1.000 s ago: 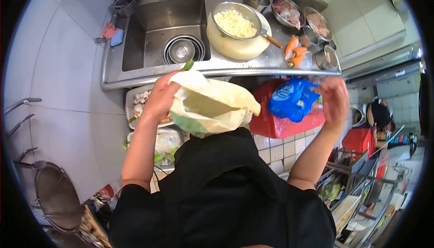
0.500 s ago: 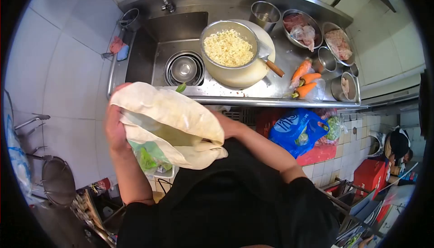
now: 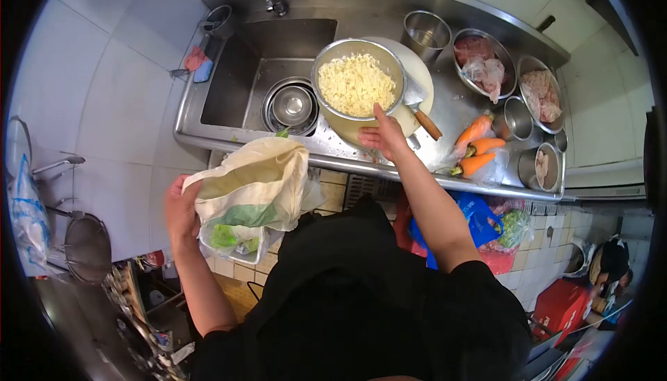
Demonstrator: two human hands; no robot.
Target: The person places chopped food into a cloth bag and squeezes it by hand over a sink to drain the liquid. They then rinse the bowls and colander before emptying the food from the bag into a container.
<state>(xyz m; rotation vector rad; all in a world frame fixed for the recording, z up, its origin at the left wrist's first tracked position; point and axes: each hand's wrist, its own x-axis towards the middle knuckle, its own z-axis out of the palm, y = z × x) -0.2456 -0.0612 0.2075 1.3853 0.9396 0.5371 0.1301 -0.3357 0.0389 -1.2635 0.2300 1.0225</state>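
Note:
My left hand (image 3: 182,207) grips the left edge of a cream cloth bag (image 3: 267,166), whose mouth gapes in front of the counter. My right hand (image 3: 385,136) is off the bag, fingers and thumb apart, at the near side of a metal bowl (image 3: 326,100) filled with chopped pale yellow food (image 3: 356,84). The thumb reaches close to the bowl's rim; whether it touches cannot be made out. Under the bowl is a round white cutting board (image 3: 417,75). To the right of the bowl lies a cleaver with a wooden handle (image 3: 428,124).
A sink (image 3: 229,96) with nested metal bowls (image 3: 292,105) is on the left. Carrots (image 3: 479,148), metal pots (image 3: 514,118) and bowls of raw meat (image 3: 484,58) crowd the right. Below the bag stands a white container (image 3: 246,256) with greens; a blue plastic bag (image 3: 479,218) is under the counter.
My right hand has let go of the cloth bag and reached forward to the bowl. The bag has sunk on its right side, still held by my left hand.

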